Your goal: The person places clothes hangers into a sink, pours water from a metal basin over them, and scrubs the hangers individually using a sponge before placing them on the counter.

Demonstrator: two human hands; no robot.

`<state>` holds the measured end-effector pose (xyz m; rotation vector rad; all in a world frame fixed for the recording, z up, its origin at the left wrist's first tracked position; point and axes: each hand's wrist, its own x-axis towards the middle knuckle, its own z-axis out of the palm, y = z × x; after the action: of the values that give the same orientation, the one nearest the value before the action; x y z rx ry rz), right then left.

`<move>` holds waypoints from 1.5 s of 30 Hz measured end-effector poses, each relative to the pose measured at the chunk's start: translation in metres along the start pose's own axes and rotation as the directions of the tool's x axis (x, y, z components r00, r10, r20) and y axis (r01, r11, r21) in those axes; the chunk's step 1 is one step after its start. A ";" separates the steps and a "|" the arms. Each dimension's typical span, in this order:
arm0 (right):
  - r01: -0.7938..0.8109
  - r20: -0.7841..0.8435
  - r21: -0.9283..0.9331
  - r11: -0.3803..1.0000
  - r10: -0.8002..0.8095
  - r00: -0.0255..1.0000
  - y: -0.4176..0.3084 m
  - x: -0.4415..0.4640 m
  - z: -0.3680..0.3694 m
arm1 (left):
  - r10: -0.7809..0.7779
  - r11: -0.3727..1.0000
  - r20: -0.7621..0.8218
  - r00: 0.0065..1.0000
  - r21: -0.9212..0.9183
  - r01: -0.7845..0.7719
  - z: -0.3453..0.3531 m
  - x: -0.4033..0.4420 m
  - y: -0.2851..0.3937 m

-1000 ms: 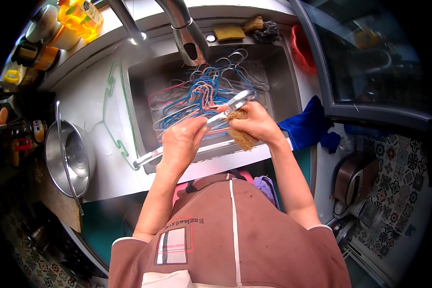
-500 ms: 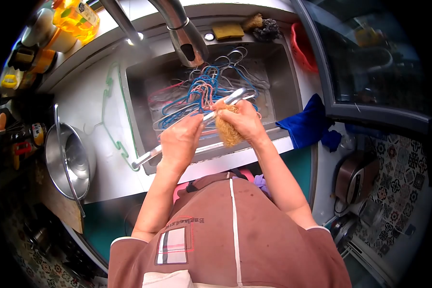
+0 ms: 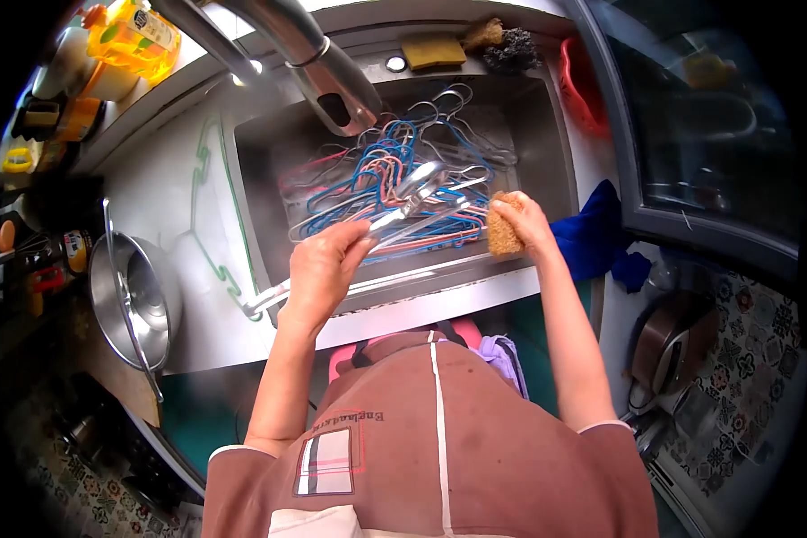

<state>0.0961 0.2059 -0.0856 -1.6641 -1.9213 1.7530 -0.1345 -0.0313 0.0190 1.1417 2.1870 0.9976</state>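
My left hand point(image 3: 323, 269) is closed round a long silver metal hanger point(image 3: 408, 199), whose rounded hook end points up and right over the sink. A straight part of it runs down-left past my wrist. To the right, my right hand point(image 3: 526, 224) pinches a tan scrubbing sponge point(image 3: 504, 231), apart from the metal piece. Beneath them, a pile of blue, pink and silver hangers point(image 3: 386, 170) lies in the steel sink point(image 3: 542, 125). A green hanger point(image 3: 197, 206) rests on the counter to the left.
A faucet point(image 3: 341, 94) overhangs the sink. Steel bowl point(image 3: 143, 296) at left; orange bottle point(image 3: 134, 40) at upper left. Behind the sink lie a yellow sponge point(image 3: 433, 52) and a dark scrubber point(image 3: 513, 52). Red basket point(image 3: 583, 90) and blue cloth point(image 3: 592, 233) at right.
My right hand has moved right with the sponge, away from the silver metal piece. My left hand still holds that piece. The view has shifted slightly.
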 end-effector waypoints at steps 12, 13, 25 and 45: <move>0.032 -0.055 -0.868 0.496 -0.161 0.985 0.113 0.141 -0.001 | -0.156 0.987 0.049 0.987 0.036 0.154 0.031 0.008 0.002; 0.052 -0.022 -0.891 0.451 -0.158 0.987 0.128 0.150 0.004 | -0.161 0.986 0.035 0.986 0.041 0.159 0.035 0.008 0.001; 0.581 0.367 -0.159 0.799 -0.498 0.786 -0.063 0.020 -0.003 | -0.180 0.972 -0.102 0.978 0.137 0.193 0.054 0.021 0.006; 0.118 0.185 0.410 0.904 -0.209 0.960 -0.097 -0.038 0.113 | 0.076 0.983 -0.165 0.983 0.178 -0.047 0.044 0.004 0.003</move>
<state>-0.0231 0.1244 -0.0319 -1.1744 -1.5761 2.1541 -0.1049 -0.0093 -0.0063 1.2495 2.4281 0.9785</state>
